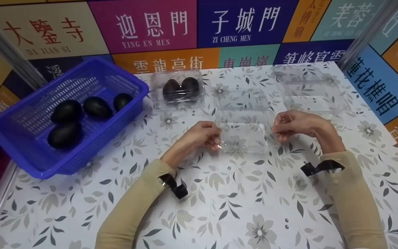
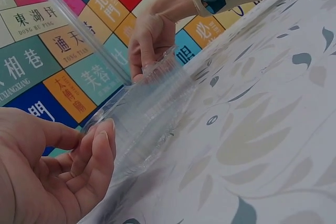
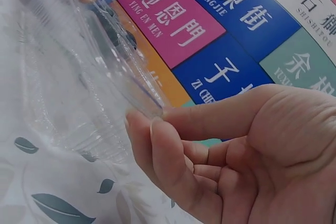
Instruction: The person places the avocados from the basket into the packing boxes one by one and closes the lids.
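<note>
A clear plastic clamshell box [image 1: 242,133] stands on the table with its lid [image 1: 242,98] folded back towards the wall. Nothing lies inside it. My left hand [image 1: 202,135] pinches the box's left edge between thumb and fingers. At the opposite side, my right hand [image 1: 297,124] pinches the right edge. In the right wrist view, the thumb and forefinger of the right hand [image 3: 199,150] meet on the clear rim [image 3: 149,103]. The left wrist view shows the left hand [image 2: 63,171] at the near end of the see-through plastic [image 2: 152,114].
A blue perforated basket [image 1: 52,166] at the left holds several dark, egg-shaped things [image 1: 66,135]. Behind, a clear box [image 1: 157,100] contains two more, its lid apparently over them. Another clear box [image 1: 316,93] lies at the back right. A patterned wall [image 1: 154,27] borders the table.
</note>
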`<state>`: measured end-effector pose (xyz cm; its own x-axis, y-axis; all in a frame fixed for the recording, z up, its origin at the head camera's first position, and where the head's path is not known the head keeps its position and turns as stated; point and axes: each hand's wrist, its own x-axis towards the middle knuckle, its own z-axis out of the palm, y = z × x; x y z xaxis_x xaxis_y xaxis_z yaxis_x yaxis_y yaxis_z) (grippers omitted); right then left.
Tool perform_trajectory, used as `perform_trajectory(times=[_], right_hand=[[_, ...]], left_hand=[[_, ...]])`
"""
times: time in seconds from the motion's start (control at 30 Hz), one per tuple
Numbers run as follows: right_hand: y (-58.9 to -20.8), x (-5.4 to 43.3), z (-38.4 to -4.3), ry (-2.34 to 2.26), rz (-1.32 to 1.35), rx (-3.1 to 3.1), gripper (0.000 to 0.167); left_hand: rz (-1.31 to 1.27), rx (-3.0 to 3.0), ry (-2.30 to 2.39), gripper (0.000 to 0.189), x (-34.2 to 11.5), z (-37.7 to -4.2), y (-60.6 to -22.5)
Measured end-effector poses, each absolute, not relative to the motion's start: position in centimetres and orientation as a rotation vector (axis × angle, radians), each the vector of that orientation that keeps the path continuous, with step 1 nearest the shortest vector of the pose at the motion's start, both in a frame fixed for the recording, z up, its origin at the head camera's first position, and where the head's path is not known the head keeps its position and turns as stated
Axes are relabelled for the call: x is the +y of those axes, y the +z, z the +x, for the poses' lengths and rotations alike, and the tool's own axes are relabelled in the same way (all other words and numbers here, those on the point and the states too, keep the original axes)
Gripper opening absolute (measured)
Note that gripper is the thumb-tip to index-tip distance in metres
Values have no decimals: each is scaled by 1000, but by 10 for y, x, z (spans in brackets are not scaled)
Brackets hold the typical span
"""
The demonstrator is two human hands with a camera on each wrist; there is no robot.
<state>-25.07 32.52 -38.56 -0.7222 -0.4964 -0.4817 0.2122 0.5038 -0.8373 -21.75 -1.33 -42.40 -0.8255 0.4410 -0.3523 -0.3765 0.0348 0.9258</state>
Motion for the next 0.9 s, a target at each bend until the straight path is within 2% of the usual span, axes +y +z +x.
perform_trajectory(times=[0.2, 0.9], right_hand=[[-385, 324, -243, -1249, -266, 2030, 18], [-403, 326, -230, -1388, -363, 1798, 9]], left_hand=[[67, 1747, 1840, 20, -15, -207, -422], [95, 1709, 1835, 21, -26, -184, -426]])
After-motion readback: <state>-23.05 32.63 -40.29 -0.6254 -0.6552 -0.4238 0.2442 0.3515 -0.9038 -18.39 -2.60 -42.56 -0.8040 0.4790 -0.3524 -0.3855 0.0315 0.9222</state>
